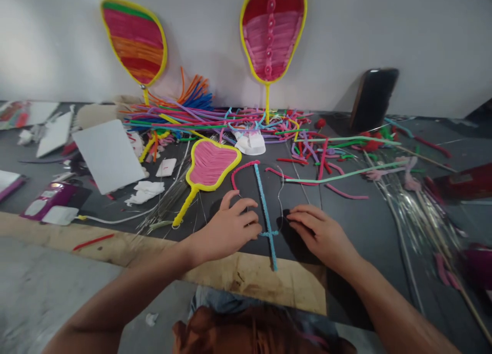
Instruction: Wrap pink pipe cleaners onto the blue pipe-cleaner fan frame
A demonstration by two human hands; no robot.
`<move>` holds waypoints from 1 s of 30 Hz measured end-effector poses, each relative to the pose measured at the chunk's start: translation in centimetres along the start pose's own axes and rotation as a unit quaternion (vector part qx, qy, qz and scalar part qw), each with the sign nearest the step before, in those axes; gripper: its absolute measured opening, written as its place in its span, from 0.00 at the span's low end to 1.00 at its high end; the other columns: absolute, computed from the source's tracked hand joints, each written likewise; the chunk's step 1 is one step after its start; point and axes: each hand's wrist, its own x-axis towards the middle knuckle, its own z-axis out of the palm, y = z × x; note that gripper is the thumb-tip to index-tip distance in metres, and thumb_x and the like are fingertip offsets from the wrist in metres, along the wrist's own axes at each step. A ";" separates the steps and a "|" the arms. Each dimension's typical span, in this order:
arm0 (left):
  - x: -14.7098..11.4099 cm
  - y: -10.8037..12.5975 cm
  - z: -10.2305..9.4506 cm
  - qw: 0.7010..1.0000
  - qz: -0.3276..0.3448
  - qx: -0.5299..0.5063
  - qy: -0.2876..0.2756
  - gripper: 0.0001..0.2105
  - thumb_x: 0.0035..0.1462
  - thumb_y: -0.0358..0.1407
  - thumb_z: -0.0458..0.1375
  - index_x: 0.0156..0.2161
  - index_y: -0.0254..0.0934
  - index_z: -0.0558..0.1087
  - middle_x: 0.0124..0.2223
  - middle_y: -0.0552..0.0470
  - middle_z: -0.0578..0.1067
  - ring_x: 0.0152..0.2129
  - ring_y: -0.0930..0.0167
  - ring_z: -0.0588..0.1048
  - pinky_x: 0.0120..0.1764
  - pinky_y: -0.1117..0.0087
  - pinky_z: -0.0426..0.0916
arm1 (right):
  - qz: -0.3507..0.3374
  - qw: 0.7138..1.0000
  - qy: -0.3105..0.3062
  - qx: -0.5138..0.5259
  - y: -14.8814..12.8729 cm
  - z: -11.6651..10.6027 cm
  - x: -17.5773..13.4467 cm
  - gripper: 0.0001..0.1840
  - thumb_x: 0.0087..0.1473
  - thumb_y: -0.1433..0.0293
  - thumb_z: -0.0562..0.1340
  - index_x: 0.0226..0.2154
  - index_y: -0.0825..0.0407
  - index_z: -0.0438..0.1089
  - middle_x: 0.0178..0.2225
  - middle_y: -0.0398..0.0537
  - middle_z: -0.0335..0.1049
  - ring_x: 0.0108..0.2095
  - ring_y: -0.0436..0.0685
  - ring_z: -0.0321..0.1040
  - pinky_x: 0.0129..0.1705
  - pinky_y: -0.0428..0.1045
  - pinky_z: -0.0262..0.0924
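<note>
A blue pipe cleaner [263, 200] lies lengthwise before me, with a short blue piece crossing its lower part. My left hand [232, 226] is just left of it, fingers bent and apart, the lowest fingertips close to the short crosspiece. Above those fingers a pink pipe cleaner [237, 171] curves toward the blue one's top. To the right, my right hand [326, 236] has its fingertips drawn together beside a thin looped wire [280, 195]; whether anything is pinched in them is unclear. A yellow-rimmed pink fan shape [213, 164] lies to the left.
Two larger fan shapes, one striped [136, 44] and one pink and red [257, 46], lean against the wall. Below them is a heap of pipe cleaners [184, 119]. A phone [372, 100] stands at the back right. A white card [108, 157] and crumpled tissue [145, 192] lie left.
</note>
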 end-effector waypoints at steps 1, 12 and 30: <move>0.0 0.3 0.1 1.000 -0.006 0.012 0.000 0.04 0.59 0.31 0.54 0.38 0.41 0.71 0.36 0.53 0.75 0.51 0.65 0.63 0.57 0.48 0.42 | -0.014 1.000 -0.008 -0.016 -0.1 0.1 0.0 0.09 0.59 0.72 0.56 0.39 0.51 0.71 0.40 0.51 0.71 0.41 0.56 0.69 0.44 0.52 0.66; -4.2 2.1 -0.6 0.996 -0.085 0.010 0.028 0.10 0.55 0.25 0.55 0.41 0.38 0.71 0.40 0.51 0.73 0.47 0.66 0.65 0.53 0.57 0.53 | -0.039 0.996 -0.064 -0.046 -1.6 -1.4 -2.6 0.11 0.60 0.73 0.54 0.37 0.52 0.72 0.37 0.51 0.73 0.37 0.55 0.70 0.41 0.52 0.68; -1.5 4.2 0.6 0.992 -0.128 0.000 0.020 0.06 0.58 0.37 0.55 0.34 0.38 0.71 0.40 0.51 0.73 0.44 0.63 0.62 0.48 0.54 0.51 | -0.116 0.976 -0.122 -0.142 -3.6 1.1 -0.1 0.10 0.57 0.72 0.58 0.41 0.51 0.71 0.43 0.53 0.70 0.38 0.59 0.66 0.40 0.55 0.66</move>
